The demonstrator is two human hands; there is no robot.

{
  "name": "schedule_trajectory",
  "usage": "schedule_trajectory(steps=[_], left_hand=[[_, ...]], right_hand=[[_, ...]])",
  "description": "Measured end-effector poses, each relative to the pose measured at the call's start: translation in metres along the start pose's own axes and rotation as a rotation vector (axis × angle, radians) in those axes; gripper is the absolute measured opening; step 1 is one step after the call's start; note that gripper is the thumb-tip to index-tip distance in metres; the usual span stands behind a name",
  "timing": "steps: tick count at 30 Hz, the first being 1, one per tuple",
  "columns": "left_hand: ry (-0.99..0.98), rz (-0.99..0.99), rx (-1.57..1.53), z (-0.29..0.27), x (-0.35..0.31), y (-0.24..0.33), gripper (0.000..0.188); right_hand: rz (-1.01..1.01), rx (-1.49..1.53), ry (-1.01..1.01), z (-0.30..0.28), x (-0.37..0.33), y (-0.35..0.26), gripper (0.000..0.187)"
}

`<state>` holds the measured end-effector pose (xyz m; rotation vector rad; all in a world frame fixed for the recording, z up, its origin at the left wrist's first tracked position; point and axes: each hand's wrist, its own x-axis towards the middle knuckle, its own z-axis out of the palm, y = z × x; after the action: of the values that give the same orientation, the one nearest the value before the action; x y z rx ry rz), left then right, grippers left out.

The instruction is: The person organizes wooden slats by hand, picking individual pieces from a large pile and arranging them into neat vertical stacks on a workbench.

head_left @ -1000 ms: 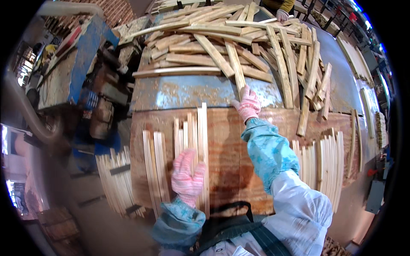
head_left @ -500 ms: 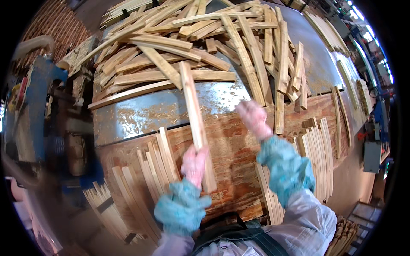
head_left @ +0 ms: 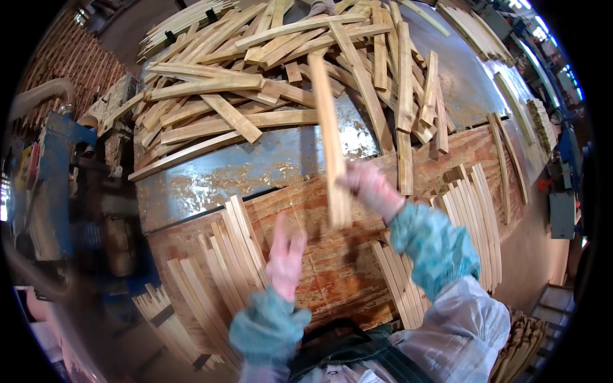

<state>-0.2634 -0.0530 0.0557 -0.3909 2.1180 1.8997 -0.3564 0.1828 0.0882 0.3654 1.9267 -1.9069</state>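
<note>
My right hand (head_left: 370, 188), in a pink glove with a teal sleeve cover, is shut on a long pale wooden slat (head_left: 327, 127) and holds it nearly upright above the brown wooden board (head_left: 332, 281). My left hand (head_left: 286, 255), gloved the same way, hovers open just below and left of the slat's lower end, holding nothing. Sorted slats lie in a row on the board to the left (head_left: 239, 246) and in more rows to the right (head_left: 476, 217). A big loose heap of slats (head_left: 268, 83) covers the worn blue metal table (head_left: 255, 169) beyond the board.
A blue machine (head_left: 54, 179) with a hose stands at the left, beside a brick wall (head_left: 70, 64). Slat bundles are stacked at the lower left (head_left: 169, 325) and lower right (head_left: 523, 348). More slats lie along the right of the table (head_left: 504, 159).
The slat that my left hand held upright is now in my right hand. My left hand has let go and dropped lower, open. The view has shifted toward the heap.
</note>
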Motion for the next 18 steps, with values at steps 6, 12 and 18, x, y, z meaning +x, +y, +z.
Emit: schedule_trajectory(steps=[6, 12, 18], left_hand=[[-0.149, -0.187, -0.062, 0.043, 0.042, 0.023, 0.032], [0.352, 0.315, 1.129, -0.025, -0.1, -0.075, 0.069], [0.371, 0.236, 0.998, -0.028, -0.079, -0.054, 0.081]], right_hand=[[-0.167, -1.057, 0.625, -0.05, 0.054, 0.056, 0.069], [0.211, -0.949, 0.903, -0.114, 0.134, 0.032, 0.071], [-0.021, 0.367, 0.058, -0.057, 0.073, 0.013, 0.03]])
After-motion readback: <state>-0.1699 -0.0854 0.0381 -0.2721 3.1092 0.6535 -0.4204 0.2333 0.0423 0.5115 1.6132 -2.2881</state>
